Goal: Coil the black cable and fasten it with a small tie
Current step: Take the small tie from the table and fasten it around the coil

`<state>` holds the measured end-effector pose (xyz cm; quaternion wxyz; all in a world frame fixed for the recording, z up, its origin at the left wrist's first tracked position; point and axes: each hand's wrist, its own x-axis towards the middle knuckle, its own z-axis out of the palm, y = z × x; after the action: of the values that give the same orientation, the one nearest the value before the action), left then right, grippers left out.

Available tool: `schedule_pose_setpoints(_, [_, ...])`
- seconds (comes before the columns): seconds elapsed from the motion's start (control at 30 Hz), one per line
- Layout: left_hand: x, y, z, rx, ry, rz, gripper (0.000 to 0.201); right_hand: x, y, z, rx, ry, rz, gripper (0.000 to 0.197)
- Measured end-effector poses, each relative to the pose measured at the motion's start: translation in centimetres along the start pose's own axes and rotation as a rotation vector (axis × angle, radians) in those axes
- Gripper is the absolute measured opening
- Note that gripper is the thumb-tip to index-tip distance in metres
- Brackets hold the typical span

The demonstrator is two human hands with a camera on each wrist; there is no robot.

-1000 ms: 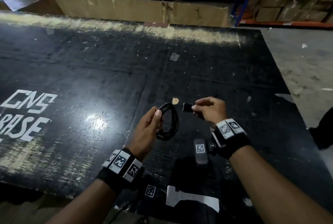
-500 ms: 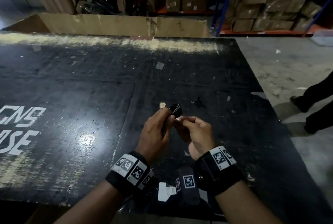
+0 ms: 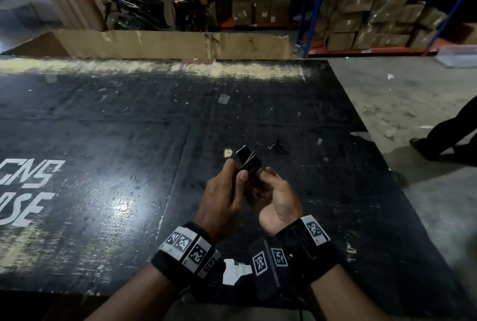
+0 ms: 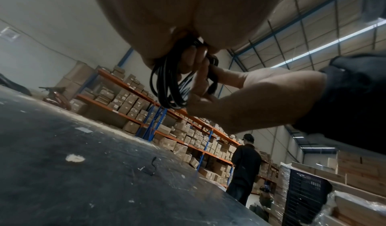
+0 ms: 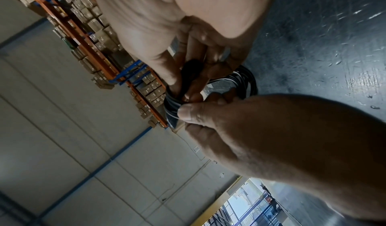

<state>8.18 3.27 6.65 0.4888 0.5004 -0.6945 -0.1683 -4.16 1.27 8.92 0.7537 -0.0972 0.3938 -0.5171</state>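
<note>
The black cable (image 3: 249, 162) is a small coil held above the black table (image 3: 335, 191). My left hand (image 3: 236, 172) grips the coil, thumb pressed on its near side; its loops (image 4: 167, 87) hang below my palm in the left wrist view. My right hand (image 3: 262, 178) meets it from the right and pinches a flat black tie strap (image 4: 213, 74) against the bundle. In the right wrist view a dark band (image 5: 172, 114) lies across the loops (image 5: 247, 81) under my left thumb. I cannot tell whether the strap is fastened.
A small black twisted scrap (image 3: 277, 149) lies on the table just beyond my hands. White lettering (image 3: 28, 178) marks the left side. A cardboard box (image 3: 167, 44) borders the far edge, with shelves of cartons behind. A person's legs (image 3: 449, 140) stand at the right.
My hands, apart a second ago with the strap in the right and the round coil in the left, have come together. The coil is now squeezed narrow, with the strap against it.
</note>
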Motion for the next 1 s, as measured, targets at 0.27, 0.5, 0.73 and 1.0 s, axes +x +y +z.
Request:
schedule_pose_setpoints(0.27, [0.0, 1.0, 0.4, -0.157, 0.099, -0.128, 0.02, -0.2, -0.5, 0.1, 0.01, -0.029, -0.011, 0.027])
schedule_pose_setpoints(0.5, [0.4, 0.9, -0.2, -0.07, 0.089, -0.043, 0.02, -0.7, -0.8, 0.0, -0.072, -0.065, -0.156, 0.02])
schedule_pose_setpoints(0.73, [0.7, 1.2, -0.8, -0.083, 0.055, -0.12, 0.018, -1.7, -1.7, -0.9, -0.924, -0.134, -0.789, 0.013])
schedule_pose_setpoints(1.0, [1.3, 1.1, -1.7, -0.102, -0.052, -0.143, 0.016, -1.1, -3.5, -2.2, -1.434, -0.196, -1.42, 0.007])
